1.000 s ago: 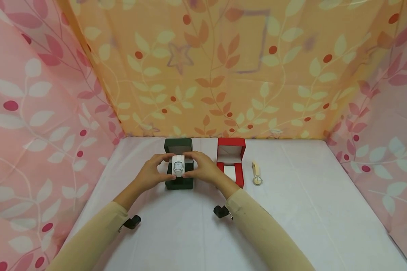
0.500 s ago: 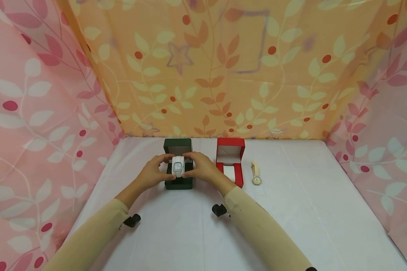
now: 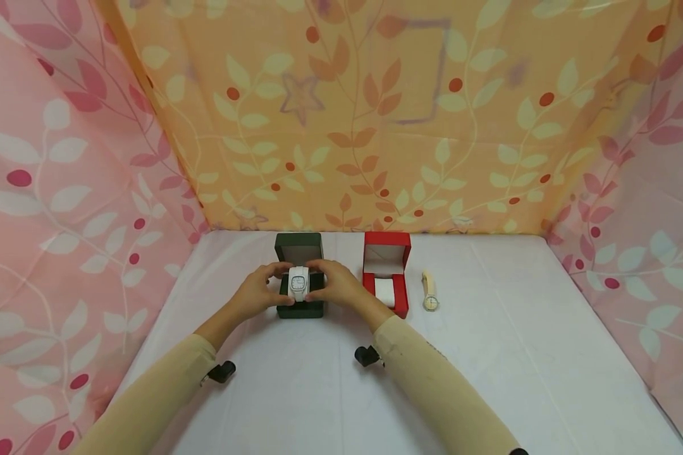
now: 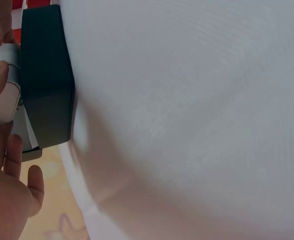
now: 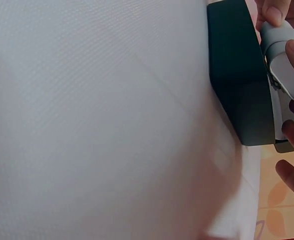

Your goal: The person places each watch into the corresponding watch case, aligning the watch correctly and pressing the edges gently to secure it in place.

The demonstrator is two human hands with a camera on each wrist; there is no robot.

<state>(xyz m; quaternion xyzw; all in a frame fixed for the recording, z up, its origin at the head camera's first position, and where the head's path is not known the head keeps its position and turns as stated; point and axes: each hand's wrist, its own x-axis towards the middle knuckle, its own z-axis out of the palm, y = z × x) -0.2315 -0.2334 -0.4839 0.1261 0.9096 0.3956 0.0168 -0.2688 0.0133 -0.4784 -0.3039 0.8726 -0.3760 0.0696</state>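
Pinching with the left hand [image 3: 258,289], from the left side, and with the right hand [image 3: 338,284], from the right side, a white wristwatch with rounded-square dial [image 3: 298,284] and white strap. Forming with each hand a narrow grip, filled by the watch, with thumbs at its near end and fingers at its far end; presenting the dial toward the head camera. Holding the watch at the lower half of a dark green, square-edged case [image 3: 298,240] with lid raised at the back; leaving unclear any contact with the case floor. Showing, in both wrist views, a plain green case wall just beside the watch. Including, to the right and apart from the green case, a bright red, square-edged case [image 3: 387,238] with pale-lined lid raised and a white pad [image 3: 384,291] inside. Including farther right, near the red case, a round-dialled watch with cream strap [image 3: 430,294], lying with dial toward the person. Supporting all these on a table [image 3: 506,354] covered in white cloth. Wearing long beige sleeves [image 3: 159,385], with a small black device [image 3: 223,371] below the left wrist. Enclosing the table at the back with an orange, leaf-patterned cloth backdrop [image 3: 341,95]
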